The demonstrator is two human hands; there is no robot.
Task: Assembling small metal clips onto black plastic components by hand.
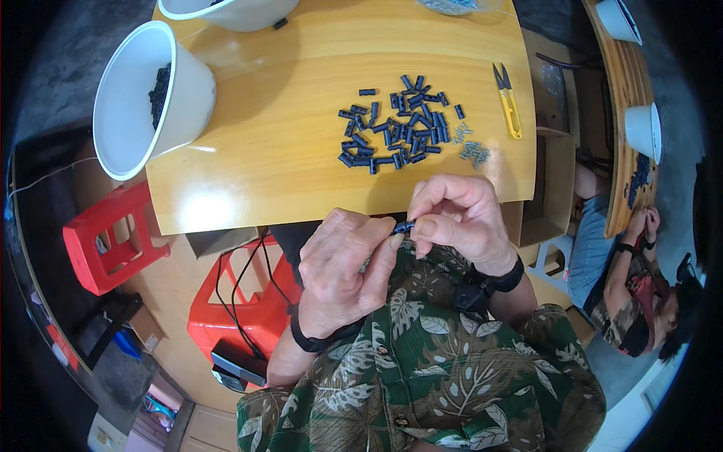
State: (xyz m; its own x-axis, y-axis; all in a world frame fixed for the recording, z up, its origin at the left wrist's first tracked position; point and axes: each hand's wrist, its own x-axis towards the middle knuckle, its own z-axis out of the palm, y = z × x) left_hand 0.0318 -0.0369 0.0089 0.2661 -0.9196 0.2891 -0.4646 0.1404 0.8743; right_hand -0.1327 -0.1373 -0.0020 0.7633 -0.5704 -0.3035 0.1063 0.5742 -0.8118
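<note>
Just off the table's near edge, my left hand (348,260) and my right hand (461,224) meet at their fingertips. Between them is a small black cylindrical plastic part (404,227). The left thumb and forefinger pinch one end of it, and the right thumb and fingers close at its other end. Whether the right fingers also hold something tiny is hidden. Beyond my hands lies a loose heap of similar black parts (403,129) on the yellow wooden table (263,162). Small silver screws (474,154) are piled at the heap's right.
Yellow-handled thread snips (510,105) lie at the table's right. A white tub (192,98) with black pieces stands at the left, another tub (241,13) behind it. Red stools (113,237) and cables (237,294) are at the lower left. At right, another person works at a second table (629,83).
</note>
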